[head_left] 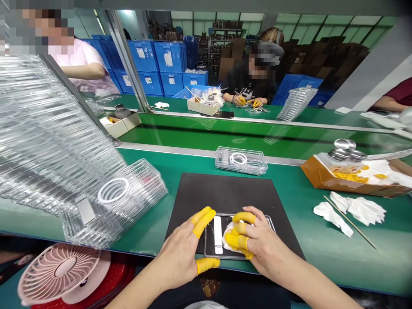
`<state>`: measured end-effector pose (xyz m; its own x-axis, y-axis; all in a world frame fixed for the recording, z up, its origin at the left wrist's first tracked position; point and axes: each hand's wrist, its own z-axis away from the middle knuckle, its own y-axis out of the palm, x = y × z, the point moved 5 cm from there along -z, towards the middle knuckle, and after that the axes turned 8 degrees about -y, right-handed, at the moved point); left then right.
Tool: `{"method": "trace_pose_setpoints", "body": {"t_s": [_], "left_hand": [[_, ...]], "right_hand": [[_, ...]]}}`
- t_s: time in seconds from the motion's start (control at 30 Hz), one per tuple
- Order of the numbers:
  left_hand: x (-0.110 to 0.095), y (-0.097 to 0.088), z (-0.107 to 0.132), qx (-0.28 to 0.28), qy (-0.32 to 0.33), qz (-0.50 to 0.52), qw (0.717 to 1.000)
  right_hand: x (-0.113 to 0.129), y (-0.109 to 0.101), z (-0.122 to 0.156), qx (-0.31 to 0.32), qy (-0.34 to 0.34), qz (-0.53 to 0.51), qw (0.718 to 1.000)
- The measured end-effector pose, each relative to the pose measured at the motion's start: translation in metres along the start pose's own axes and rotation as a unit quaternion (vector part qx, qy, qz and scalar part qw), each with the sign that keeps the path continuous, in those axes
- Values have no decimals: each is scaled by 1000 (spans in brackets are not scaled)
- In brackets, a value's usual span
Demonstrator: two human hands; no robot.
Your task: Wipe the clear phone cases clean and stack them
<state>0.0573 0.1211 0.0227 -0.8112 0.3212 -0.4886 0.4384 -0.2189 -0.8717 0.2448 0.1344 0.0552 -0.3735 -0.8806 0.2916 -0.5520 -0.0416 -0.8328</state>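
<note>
A clear plastic phone case [218, 237] with a white strip lies on the black mat [225, 193] at the table's near edge. My left hand [185, 253], in yellow finger cots, rests on the case's left side with its fingers spread over the edge. My right hand [254, 242], also in finger cots, presses a white wipe [228, 245] onto the case with its fingers bunched together.
A tall slanting stack of clear cases [64, 163] fills the left. Two more cases [241, 161] lie beyond the mat. An orange box [322, 176] with round tins, white wipes [354, 210] and a stick sit right. A pink fan [61, 270] is at bottom left. Other people work across the conveyor.
</note>
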Motion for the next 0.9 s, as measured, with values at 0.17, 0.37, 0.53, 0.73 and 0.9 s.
{"method": "trace_pose_setpoints", "body": {"t_s": [0.17,0.37,0.53,0.73,0.9], "left_hand": [[1,0,1,7,0,-1,1000],[0,-2,2,-6,2,8,1000],[-3,-3,1,-7,10,1,1000],[6,4,8,-66,44,-13,997],[16,11,6,-81,30,-14,996]], "right_hand": [[2,5,-4,13,-23,9,1000],[-4,0,16,-6,-22,24,999],[-9,-17,40,-85,66,131,985],[21,25,-13,-152,140,179,962],[-3,2,25,-125,274,284,910]]}}
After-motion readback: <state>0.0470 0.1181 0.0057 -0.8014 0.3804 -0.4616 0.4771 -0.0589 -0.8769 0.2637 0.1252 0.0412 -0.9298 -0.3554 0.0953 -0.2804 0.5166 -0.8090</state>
